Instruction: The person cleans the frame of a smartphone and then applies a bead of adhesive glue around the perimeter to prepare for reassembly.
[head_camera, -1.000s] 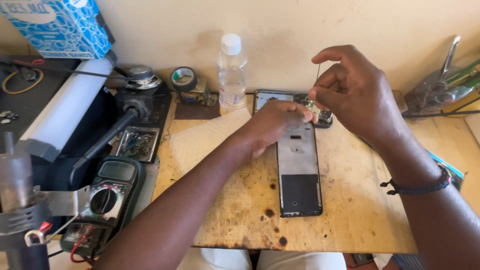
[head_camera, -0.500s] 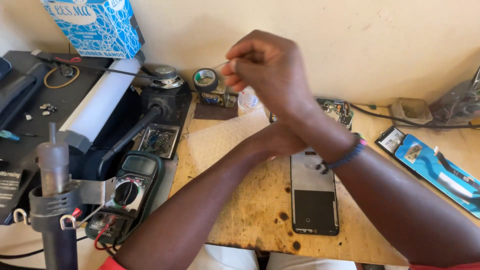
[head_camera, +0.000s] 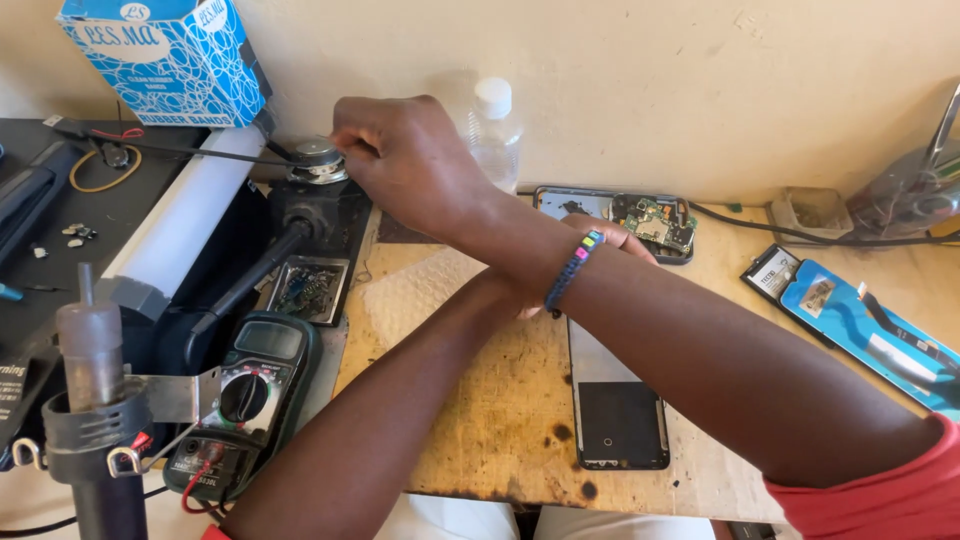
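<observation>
Right hand (head_camera: 410, 160) reaching across left forearm, fingers closed at small round silver speaker (head_camera: 318, 160), grip unclear. Left hand (head_camera: 610, 240) mostly hidden, resting on opened black smartphone (head_camera: 615, 400); state unclear.

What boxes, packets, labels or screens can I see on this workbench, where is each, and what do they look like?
Cardboard box: top left against the wall, blue with white scribble pattern and a white oval label.
Multimeter: lower left, dark green casing, grey blank screen above a round dial.
Blue packet: right side of the wooden table, flat, blue with white and black patches.
Phone: centre, face down, under the crossed arms.
</observation>
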